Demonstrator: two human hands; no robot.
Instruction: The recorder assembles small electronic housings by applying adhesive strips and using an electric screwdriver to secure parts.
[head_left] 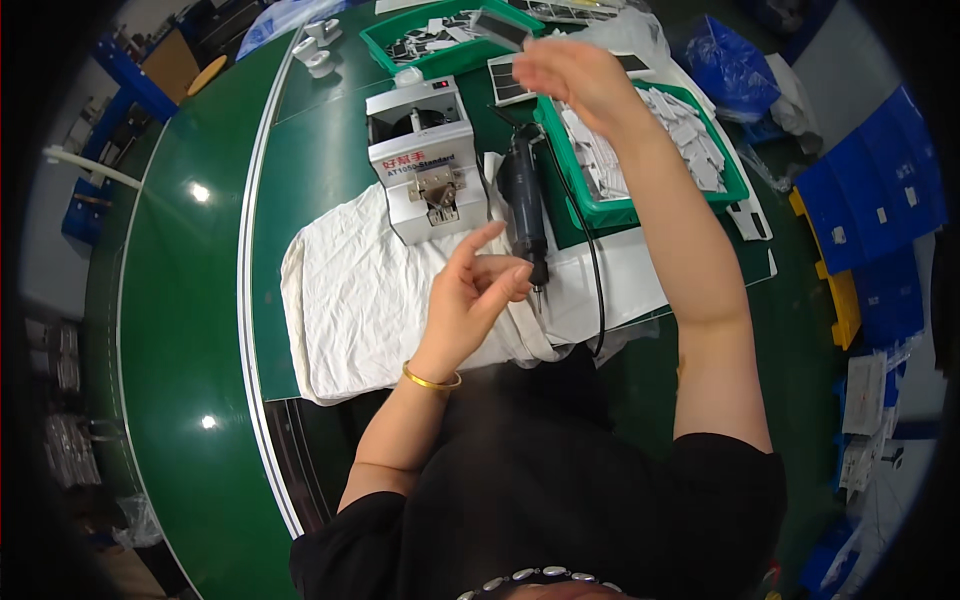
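Observation:
My right hand [578,82] reaches to the far side of the table. Its fingertips meet one end of a thin, dark rectangular plate [503,30], slightly blurred, above the edge of the back green bin [447,68]. My left hand [470,295] hovers over the near part of a white cloth [345,300], index finger stretched out and thumb apart from it; nothing shows in it. Just right of it lies a dark electric screwdriver [524,195], bit pointing toward me. Ahead of it stands a boxy white screw feeder [425,160] with a metal outlet at its front.
On the right, a green bin [735,188] holds many white flat pieces [690,135]. A black cable [597,290] runs along the screwdriver and over the table's near edge. Small white parts [318,62] stand at the back left. Blue bins [870,190] hang at the far right.

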